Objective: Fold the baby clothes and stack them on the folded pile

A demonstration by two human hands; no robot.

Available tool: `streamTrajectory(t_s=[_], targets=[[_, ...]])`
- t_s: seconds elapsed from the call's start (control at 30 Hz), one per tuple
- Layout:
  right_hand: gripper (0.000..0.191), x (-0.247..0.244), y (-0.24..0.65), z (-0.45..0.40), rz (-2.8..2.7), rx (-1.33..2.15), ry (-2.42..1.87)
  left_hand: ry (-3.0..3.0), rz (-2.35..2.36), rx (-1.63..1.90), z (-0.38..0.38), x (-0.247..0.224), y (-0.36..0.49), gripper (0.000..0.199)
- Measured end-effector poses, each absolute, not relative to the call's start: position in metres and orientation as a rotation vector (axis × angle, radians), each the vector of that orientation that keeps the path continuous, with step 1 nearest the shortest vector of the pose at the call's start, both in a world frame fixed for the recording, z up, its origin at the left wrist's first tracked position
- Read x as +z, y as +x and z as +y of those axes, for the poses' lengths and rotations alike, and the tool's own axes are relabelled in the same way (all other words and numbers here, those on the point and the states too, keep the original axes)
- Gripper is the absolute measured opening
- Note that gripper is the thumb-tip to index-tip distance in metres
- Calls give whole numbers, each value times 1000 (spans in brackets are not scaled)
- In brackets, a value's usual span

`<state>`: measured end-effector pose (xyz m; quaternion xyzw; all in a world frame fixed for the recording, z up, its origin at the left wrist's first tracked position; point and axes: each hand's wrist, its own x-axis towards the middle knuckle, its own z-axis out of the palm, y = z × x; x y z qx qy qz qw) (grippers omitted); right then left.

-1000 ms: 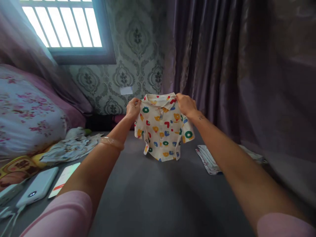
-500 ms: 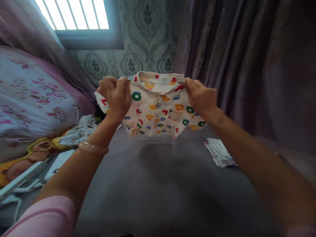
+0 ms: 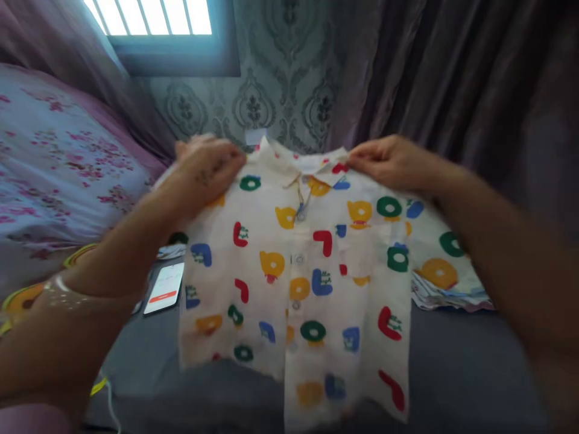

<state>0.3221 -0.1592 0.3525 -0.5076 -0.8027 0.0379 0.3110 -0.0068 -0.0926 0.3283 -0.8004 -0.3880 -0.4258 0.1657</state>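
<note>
A small white button-up shirt (image 3: 271,241) with red, yellow, green and blue printed shapes hangs spread out in front of me, its buttoned front facing me. My left hand (image 3: 210,163) pinches it at the shoulder beside the collar. On the other side of the collar, my right hand (image 3: 384,158) grips the opposite shoulder between thumb and fingers. The lower hem hangs loose over the grey bed surface (image 3: 456,355). A clear bangle (image 3: 76,295) circles my left wrist.
A phone with a lit screen (image 3: 165,289) lies left of the shirt. Folded cloths (image 3: 447,295) are stacked at the right, partly covered by a sleeve. Floral bedding (image 3: 81,163) rises at the left. Behind stand the patterned wall (image 3: 289,90) and a dark curtain (image 3: 429,78).
The shirt has swung from a raised, foreshortened position to hanging down, nearer and larger in view. Both hands keep their hold. The phone now shows at the left.
</note>
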Motion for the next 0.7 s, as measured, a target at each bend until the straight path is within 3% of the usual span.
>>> streamTrajectory(t_s=[0.1, 0.23, 0.37, 0.5, 0.7], targets=[[37, 296, 330, -114, -2218, 250, -1511, -2553, -1271, -881, -48, 266, 0, 32], [32, 205, 340, -71, -2356, 115, -1772, -2711, -1567, -479, 0, 163, 24, 32], [38, 132, 346, -48, -2353, -19, -2069, -2639, -1648, -407, 18, 78, 50, 37], [38, 88, 349, -32, -2360, -7, -2143, -2568, -1631, -352, 31, 36, 59, 40], [37, 60, 351, -3, -2391, -47, -2174, -2513, -1571, -332, 61, 21, 55, 38]])
